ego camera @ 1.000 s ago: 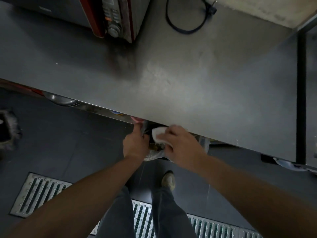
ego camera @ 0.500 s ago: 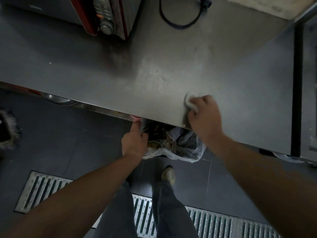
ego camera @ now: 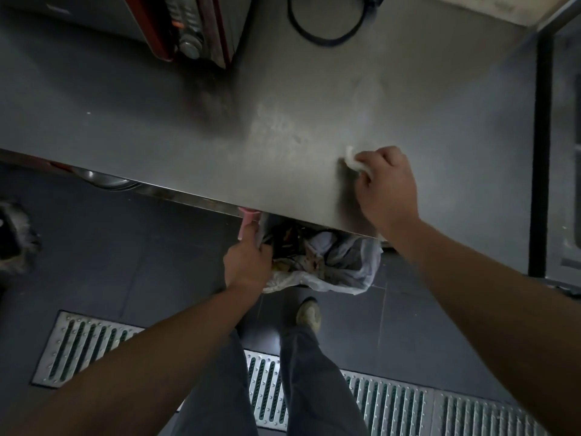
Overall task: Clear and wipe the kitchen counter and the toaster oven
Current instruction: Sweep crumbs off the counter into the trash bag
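Head view: the counter (ego camera: 157, 121) fills the upper half of the frame, steel and mostly bare. The right hand (ego camera: 388, 187), right of centre, is closed around a small white cloth (ego camera: 353, 158) and presses it flat on the steel near the front edge. The left hand (ego camera: 248, 265), low centre, grips the rim of a bag-lined bin (ego camera: 342, 272), which sits just under the counter's lip and is full of scraps. The oven (ego camera: 188, 23) stands at the upper left, its knob facing the camera, with a dark smear on the steel in front of it. A black cord (ego camera: 323, 39) loops at the top centre. Floor grates (ego camera: 393, 401) run along the bottom.

Risks, as I judge them: the bin only partly projects beyond the edge, so crumbs swept toward it at an angle could miss and land on the floor or the shoe (ego camera: 309, 316). The cloth is small and bunched; it may smear grease rather than lift it, most of all at the dark patch by the oven. A wide stroke toward the top could snag the cord. The bag's loose rim could slip from the left hand if it is tugged.
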A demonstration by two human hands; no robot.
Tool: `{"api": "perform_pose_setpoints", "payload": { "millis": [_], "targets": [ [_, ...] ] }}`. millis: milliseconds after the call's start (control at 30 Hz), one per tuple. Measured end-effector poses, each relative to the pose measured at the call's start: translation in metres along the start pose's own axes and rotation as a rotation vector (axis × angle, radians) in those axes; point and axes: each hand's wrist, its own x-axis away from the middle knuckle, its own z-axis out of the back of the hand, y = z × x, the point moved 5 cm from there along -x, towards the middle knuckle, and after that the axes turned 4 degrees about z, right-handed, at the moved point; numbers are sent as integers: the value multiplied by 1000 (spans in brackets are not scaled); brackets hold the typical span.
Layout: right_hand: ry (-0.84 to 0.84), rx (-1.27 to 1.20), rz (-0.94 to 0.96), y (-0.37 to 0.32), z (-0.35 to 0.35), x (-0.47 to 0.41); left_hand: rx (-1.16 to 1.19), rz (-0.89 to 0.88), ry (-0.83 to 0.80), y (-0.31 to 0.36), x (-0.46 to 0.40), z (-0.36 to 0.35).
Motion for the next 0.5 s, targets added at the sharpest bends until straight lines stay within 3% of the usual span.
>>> {"api": "perform_pose_setpoints", "payload": {
  "millis": [100,400,500],
  "targets": [
    [-49,41,-103,14,-9,13,-9,5,6,-2,3,1],
    [-214,-39,105,-65,-45,149,-61,-35,-56,-10,11,14],
    [-211,-89,-53,-60,-37,168,-105,-109,-97,-11,14,20]
  ]
}}
